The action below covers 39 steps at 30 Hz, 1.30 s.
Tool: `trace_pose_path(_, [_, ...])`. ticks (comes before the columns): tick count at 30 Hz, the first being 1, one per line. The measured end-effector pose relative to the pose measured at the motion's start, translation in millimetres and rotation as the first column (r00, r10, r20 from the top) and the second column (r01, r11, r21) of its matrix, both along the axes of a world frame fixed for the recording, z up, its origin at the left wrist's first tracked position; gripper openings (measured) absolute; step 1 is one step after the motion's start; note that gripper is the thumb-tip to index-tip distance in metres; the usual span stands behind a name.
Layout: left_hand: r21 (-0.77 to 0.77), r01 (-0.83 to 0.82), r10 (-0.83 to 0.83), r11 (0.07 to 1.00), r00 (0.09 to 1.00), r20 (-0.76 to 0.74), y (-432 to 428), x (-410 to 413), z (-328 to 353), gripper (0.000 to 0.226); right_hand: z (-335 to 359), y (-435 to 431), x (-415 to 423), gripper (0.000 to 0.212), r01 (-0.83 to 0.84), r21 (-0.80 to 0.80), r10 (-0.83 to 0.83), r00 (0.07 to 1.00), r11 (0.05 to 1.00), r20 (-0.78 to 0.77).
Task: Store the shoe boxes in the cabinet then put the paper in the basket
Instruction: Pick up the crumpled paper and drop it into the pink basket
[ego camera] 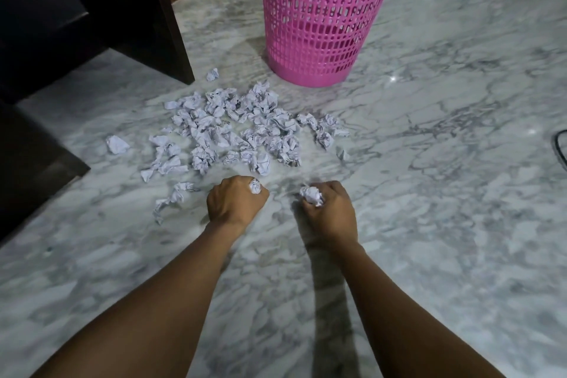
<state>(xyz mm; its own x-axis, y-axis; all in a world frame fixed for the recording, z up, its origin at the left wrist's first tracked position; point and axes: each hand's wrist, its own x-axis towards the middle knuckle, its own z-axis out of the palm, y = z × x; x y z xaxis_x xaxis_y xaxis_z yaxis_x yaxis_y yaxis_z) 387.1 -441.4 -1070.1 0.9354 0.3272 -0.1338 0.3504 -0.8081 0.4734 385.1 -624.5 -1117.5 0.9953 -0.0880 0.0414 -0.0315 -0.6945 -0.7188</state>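
Note:
Several crumpled white paper balls lie in a pile point(239, 129) on the marble floor. Behind the pile stands a pink plastic lattice basket point(322, 15), upright, its top cut off by the frame. My left hand point(233, 201) is closed around a small paper ball point(255, 186) just in front of the pile. My right hand point(329, 209) grips another crumpled paper ball point(311, 195) beside it. Both hands hover low over the floor. No shoe boxes are in view.
A dark wooden cabinet point(92, 9) fills the upper left, its corner reaching the floor near the pile. Stray paper scraps point(171, 196) lie left of my left hand. A black cable point(560, 147) shows at the right edge. Grey-white marble floor point(429, 193) spreads all round.

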Motion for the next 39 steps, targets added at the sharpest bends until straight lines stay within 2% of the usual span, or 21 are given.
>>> trace_pose_path(4, [-0.011,0.052,-0.052,0.999,0.999,0.007,-5,-5,-5,0.039,-16,3,-9,0.033,-0.067,-0.170,0.077,0.996,0.983,0.051])
trace_pose_path(7, [-0.023,0.074,-0.074,0.997,0.997,0.006,-10,-7,-5,0.032,-21,0,-10,0.033,-0.142,-0.247,0.170,0.981,0.959,0.097])
trace_pose_path(10, [-0.024,0.101,-0.101,0.995,0.995,-0.003,-14,-6,-5,0.029,-23,-1,-3,0.032,-0.217,-0.233,0.230,0.973,0.948,0.031])
trace_pose_path(13, [-0.015,0.113,-0.113,0.994,0.994,-0.003,-16,-5,-5,0.027,-16,3,1,0.030,-0.208,-0.192,0.209,0.978,0.959,-0.017])
trace_pose_path(17, [-0.015,0.089,-0.088,0.996,0.996,0.016,-15,-3,-7,0.030,-3,0,12,0.015,-0.200,-0.100,0.197,0.979,0.975,-0.044])
trace_pose_path(19, [-0.023,0.073,-0.073,0.997,0.997,0.027,-16,-2,-9,0.032,9,-7,28,0.010,-0.063,0.070,0.066,0.997,0.996,-0.042])
trace_pose_path(21, [-0.038,0.051,-0.049,0.998,0.998,0.039,-19,-1,-9,0.032,22,-19,47,0.020,0.106,0.215,-0.102,0.994,0.971,-0.028])
trace_pose_path(23, [-0.035,0.046,-0.043,0.998,0.997,0.061,-24,2,-7,0.033,31,-30,67,0.022,0.176,0.197,-0.190,0.980,0.964,0.056])
trace_pose_path(26, [-0.015,0.060,-0.059,0.998,0.995,0.085,-31,9,-5,0.038,37,-41,96,0.021,0.259,0.223,-0.279,0.958,0.940,0.064])
trace_pose_path(29, [-0.016,0.088,-0.086,0.996,0.992,0.089,-38,18,-3,0.042,30,-47,115,0.020,0.265,0.131,-0.271,0.962,0.955,0.030])
trace_pose_path(33, [0.018,0.163,-0.164,0.987,0.979,0.122,-42,33,4,0.026,5,-44,118,0.034,0.094,-0.085,-0.099,0.993,0.992,-0.057])
trace_pose_path(36, [0.032,0.186,-0.189,0.982,0.968,0.164,-42,40,8,0.026,-8,-39,117,0.038,0.090,-0.182,-0.093,0.996,0.979,-0.008])
trace_pose_path(39, [0.038,0.201,-0.205,0.979,0.966,0.157,-42,41,6,0.036,-9,-33,119,0.039,0.077,-0.205,-0.079,0.997,0.976,0.002])
